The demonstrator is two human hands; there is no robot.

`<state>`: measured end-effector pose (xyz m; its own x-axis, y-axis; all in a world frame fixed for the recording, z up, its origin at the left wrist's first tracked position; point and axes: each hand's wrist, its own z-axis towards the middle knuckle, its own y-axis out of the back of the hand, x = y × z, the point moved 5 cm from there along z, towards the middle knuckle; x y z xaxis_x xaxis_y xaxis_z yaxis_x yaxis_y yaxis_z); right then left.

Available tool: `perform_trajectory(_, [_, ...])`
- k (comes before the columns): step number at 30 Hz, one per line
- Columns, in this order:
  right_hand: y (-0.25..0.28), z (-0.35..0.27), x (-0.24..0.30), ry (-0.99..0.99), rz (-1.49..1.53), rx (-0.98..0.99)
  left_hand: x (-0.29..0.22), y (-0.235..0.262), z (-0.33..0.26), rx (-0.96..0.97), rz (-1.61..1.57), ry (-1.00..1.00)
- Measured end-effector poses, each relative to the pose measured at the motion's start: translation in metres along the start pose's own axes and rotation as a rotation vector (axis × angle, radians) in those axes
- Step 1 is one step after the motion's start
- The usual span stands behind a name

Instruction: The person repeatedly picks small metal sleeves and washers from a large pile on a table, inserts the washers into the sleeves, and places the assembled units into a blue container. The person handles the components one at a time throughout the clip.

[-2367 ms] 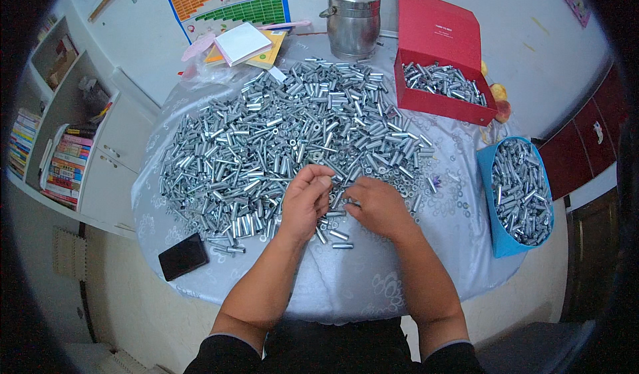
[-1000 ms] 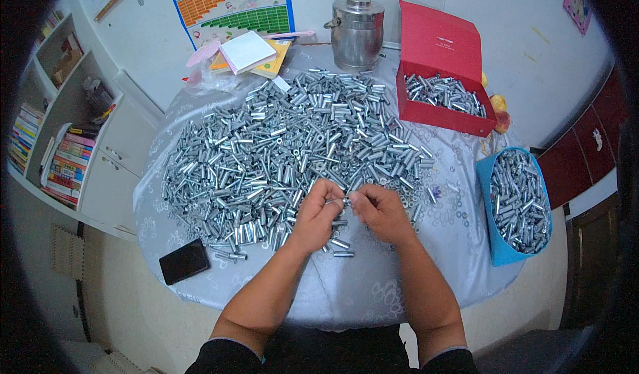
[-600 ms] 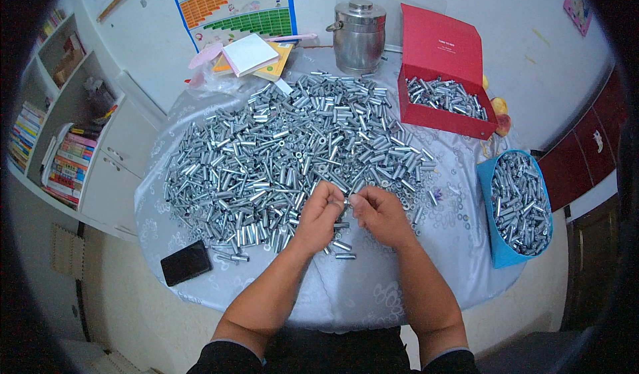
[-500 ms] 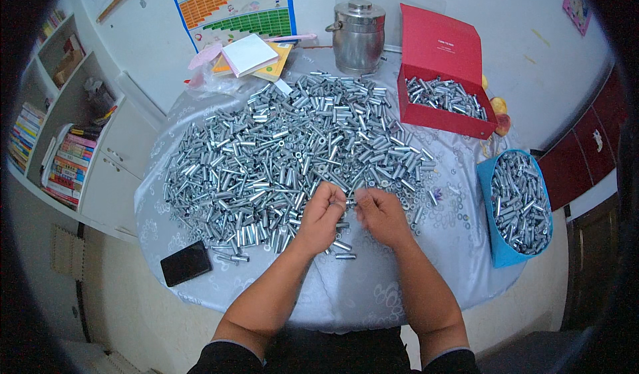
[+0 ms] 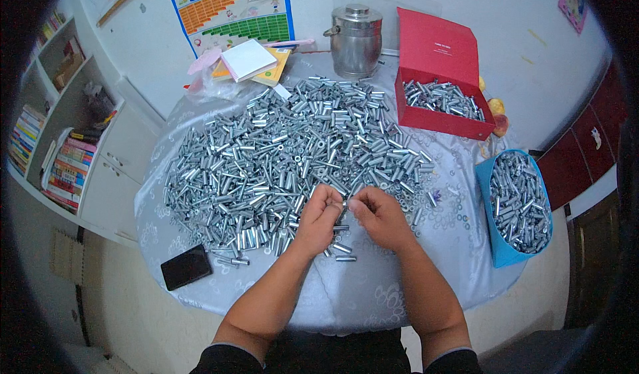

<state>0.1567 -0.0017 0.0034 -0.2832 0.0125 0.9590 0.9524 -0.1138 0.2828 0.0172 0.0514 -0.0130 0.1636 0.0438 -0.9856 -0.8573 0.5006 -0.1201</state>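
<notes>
The left hand (image 5: 319, 215) and right hand (image 5: 378, 215) are meeting fingertip to fingertip, together pinching a small metal sleeve (image 5: 345, 205) between them. Just beyond them a heap of metal sleeves (image 5: 286, 154) is covering the tabletop (image 5: 373, 287).

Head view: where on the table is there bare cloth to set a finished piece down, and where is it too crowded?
Bare cloth lies at the near edge, between the forearms below the left hand and right hand, and between the phone and the blue box. Loose washers dot the right side. The pile of metal sleeves crowds the middle and far side.
</notes>
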Motion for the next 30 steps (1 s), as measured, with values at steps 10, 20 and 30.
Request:
perform_trajectory(10, [-0.002, 0.000, -0.003, 0.002, -0.054, -0.013, -0.001, -0.003, -0.002, 0.000, -0.057, 0.021])
perform_trajectory(20, [-0.002, -0.001, 0.001, 0.091, -0.061, -0.025, -0.004, 0.000, -0.002, -0.002, -0.103, 0.036])
perform_trajectory(30, [-0.005, -0.004, 0.000, 0.162, 0.133, -0.109, 0.003, -0.011, -0.002, 0.007, -0.152, 0.032])
